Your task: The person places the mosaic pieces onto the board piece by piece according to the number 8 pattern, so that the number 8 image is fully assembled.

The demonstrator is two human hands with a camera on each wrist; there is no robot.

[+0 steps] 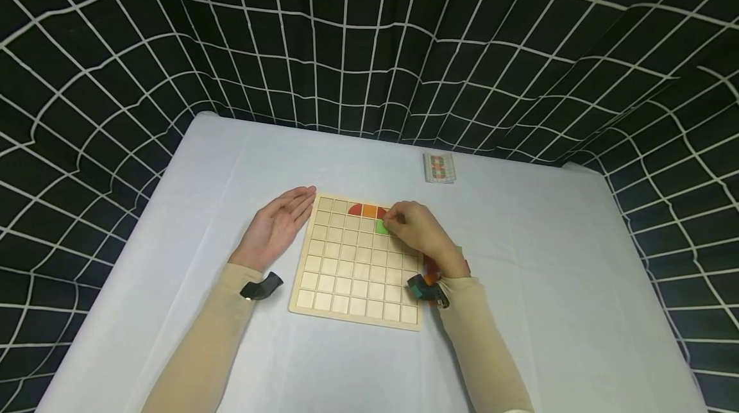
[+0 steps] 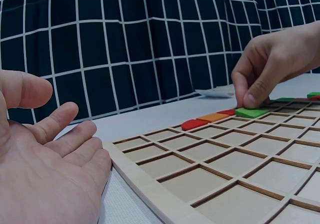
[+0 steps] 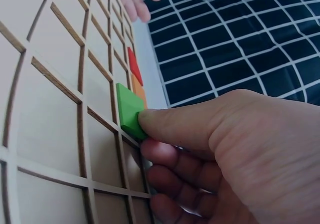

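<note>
A wooden board [image 1: 300, 285] with a raised grid of square cells lies on the table. In its far row sit a red rounded tile [image 1: 355, 210], an orange square tile [image 1: 370, 211] and another red tile [image 1: 381, 213], partly covered by my right fingers. My right hand [image 1: 414, 226] pinches a green square tile [image 3: 129, 109] between thumb and forefinger, in the second row just below that red tile. In the left wrist view the green tile is slightly tilted over its cell. My left hand [image 1: 277, 224] lies beside the board's left edge, palm turned up, fingers extended, holding nothing.
Loose coloured pieces [image 1: 431, 277] lie right of the board, partly hidden under my right wrist. A stack of printed pattern cards [image 1: 439, 168] rests farther back on the white-covered table [image 1: 554, 259]. A dark curtain [image 1: 369, 47] with white grid lines hangs behind and at both sides.
</note>
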